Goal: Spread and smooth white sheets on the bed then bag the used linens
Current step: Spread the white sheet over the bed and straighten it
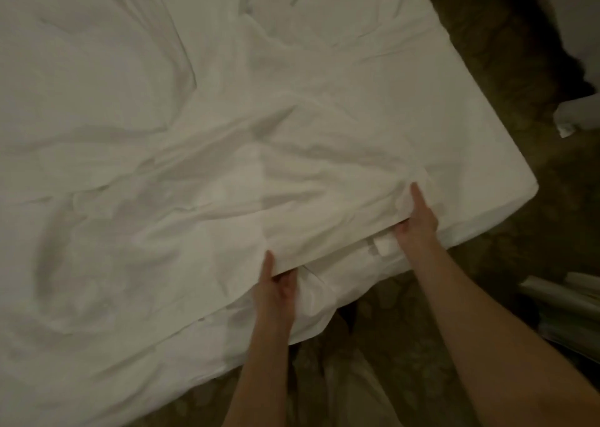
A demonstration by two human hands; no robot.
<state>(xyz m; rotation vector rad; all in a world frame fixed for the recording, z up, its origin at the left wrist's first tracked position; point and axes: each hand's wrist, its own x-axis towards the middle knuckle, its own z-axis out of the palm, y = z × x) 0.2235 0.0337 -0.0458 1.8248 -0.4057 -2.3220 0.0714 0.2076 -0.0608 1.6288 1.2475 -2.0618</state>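
A rumpled white sheet [201, 154] covers the bed [480, 206], which fills most of the view, with its corner at the right. Both my hands hold the sheet's near edge at the foot of the bed. My left hand [276, 290] pinches the hem, thumb on top and fingers curled underneath. My right hand [418, 222] grips the edge further right, thumb lying on the cloth and fingers tucked under it. Below the lifted edge a second white layer with a small label [384, 246] shows.
Dark patterned carpet [506, 79] runs along the right side and foot of the bed. A white object [578, 115] lies on the floor at the far right. Pale items [565, 300] sit at the lower right. My leg in light trousers [354, 391] stands beside the bed.
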